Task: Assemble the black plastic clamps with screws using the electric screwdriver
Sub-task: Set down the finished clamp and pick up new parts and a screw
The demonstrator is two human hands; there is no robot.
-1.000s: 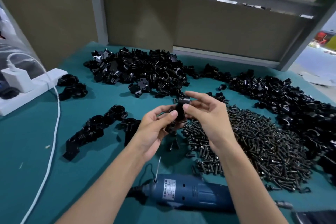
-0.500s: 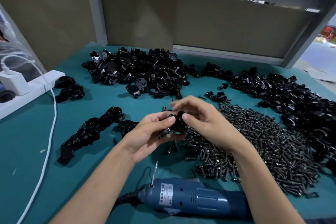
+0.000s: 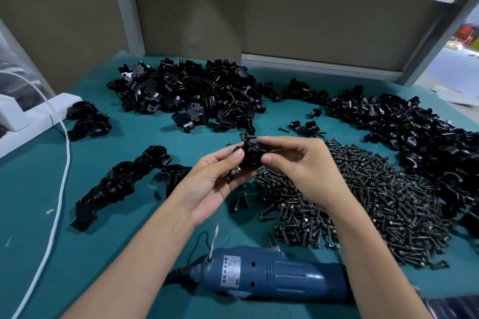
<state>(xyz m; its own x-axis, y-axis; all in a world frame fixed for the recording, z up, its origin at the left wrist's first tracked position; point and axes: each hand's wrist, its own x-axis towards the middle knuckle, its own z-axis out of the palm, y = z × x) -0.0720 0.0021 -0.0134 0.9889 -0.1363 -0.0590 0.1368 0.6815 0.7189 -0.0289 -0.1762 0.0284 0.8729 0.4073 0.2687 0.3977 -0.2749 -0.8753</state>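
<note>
Two hands up over the surface (image 3: 39, 189) | your left hand (image 3: 215, 184): grip pinching the black clamp (image 3: 252, 153) from the left | your right hand (image 3: 300, 166): grip pinching it from the right | clamp in the air beside the screw pile (image 3: 363, 202) | electric screwdriver (image 3: 274, 274) lying nearest you

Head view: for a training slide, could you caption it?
Left hand and right hand hold a black clamp between them; screw pile at right, blue electric screwdriver lying untouched nearby.

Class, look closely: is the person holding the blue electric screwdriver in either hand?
No: the electric screwdriver lies on the teal table, while the left hand and right hand pinch a black plastic clamp.
</note>
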